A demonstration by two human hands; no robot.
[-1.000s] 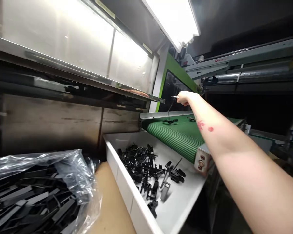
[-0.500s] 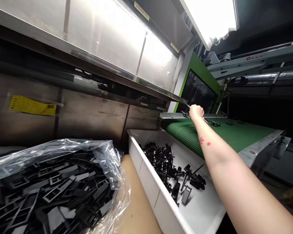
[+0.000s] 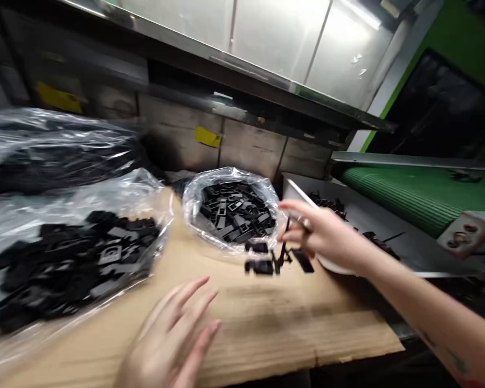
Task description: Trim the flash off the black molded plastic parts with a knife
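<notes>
My right hand [image 3: 325, 237] pinches a black plastic moulded part [image 3: 272, 258], a sprue with several small pieces on it, and holds it just above the cardboard sheet [image 3: 267, 323]. It hangs in front of a clear bag of black parts [image 3: 232, 213]. My left hand [image 3: 173, 337] hovers low over the cardboard near the front edge, fingers stretched out and apart, holding nothing; it is blurred by motion.
A larger clear bag of black parts [image 3: 73, 258] lies at the left, another [image 3: 52, 145] behind it. A white tray [image 3: 388, 237] with loose black parts sits right, below a green conveyor belt [image 3: 412, 191]. A steel shelf edge [image 3: 242, 70] runs overhead.
My right hand has come back from the conveyor with the black part, left and down over the cardboard. My left hand has entered the view. The camera has swung down and left.
</notes>
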